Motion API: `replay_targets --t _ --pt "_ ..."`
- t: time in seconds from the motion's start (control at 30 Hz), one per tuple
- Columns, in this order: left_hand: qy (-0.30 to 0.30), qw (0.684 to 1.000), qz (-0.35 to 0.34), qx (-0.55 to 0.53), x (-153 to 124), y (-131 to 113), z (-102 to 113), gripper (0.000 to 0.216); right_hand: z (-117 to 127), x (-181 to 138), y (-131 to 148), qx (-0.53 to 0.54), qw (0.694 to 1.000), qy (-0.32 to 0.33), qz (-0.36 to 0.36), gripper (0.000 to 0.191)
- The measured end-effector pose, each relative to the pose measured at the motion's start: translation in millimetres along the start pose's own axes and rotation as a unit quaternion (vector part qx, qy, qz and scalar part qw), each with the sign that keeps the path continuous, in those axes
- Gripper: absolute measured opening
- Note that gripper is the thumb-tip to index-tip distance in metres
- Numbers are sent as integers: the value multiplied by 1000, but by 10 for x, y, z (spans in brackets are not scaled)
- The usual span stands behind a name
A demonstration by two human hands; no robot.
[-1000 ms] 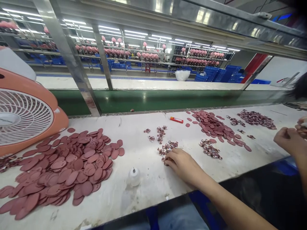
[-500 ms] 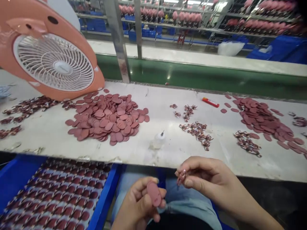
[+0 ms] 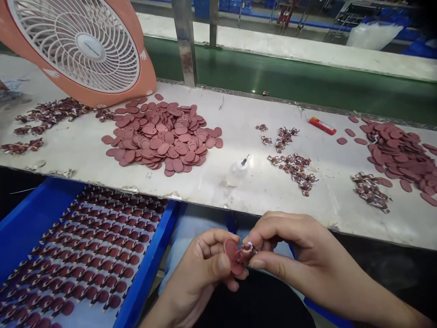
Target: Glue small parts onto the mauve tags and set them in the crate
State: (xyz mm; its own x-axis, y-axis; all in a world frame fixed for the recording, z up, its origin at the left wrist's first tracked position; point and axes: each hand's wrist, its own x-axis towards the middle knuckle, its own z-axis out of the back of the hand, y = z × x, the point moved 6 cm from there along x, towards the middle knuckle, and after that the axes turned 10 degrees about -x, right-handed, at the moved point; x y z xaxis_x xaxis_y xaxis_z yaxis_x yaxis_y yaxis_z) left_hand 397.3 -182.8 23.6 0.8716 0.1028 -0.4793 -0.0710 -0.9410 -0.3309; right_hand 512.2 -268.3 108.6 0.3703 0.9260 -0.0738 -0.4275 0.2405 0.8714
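Between thumb and fingers, my left hand (image 3: 213,259) pinches a flat oval reddish-brown disc (image 3: 230,248). My right hand (image 3: 290,248) grips a small brown and white figurine (image 3: 246,250), which is against the face of the disc. Both hands are close together over my lap, just below the table's front edge. A heap of similar oval discs (image 3: 164,136) lies on the table ahead, and loose figurines (image 3: 293,166) are scattered to the right. A small white bottle with a thin metal tip (image 3: 238,172) stands between them.
A blue tray (image 3: 145,273) at lower left holds rows of figurines on discs. An orange fan (image 3: 92,50) stands at the back left. Farther right are a red tube (image 3: 322,125), a second heap of discs (image 3: 399,152) and more figurines (image 3: 371,192). A metal post (image 3: 185,45) rises behind.
My right hand has brought the figurine leftward to the disc in my left hand, and the two now meet. The disc has turned. The camera view has tilted down.
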Motion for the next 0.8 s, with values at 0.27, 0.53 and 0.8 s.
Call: replay_targets --t 0.27,0.53,0.8 --pt "-8 1000 14 -1 5 27 7 28 3 9 65 -45 999 11 27 7" --pt "-16 1000 12 4 7 29 30 35 17 8 112 -82 995 33 48 10" --pt "-28 1000 3 2 -13 32 31 37 -28 19 195 -119 988 46 89 14"
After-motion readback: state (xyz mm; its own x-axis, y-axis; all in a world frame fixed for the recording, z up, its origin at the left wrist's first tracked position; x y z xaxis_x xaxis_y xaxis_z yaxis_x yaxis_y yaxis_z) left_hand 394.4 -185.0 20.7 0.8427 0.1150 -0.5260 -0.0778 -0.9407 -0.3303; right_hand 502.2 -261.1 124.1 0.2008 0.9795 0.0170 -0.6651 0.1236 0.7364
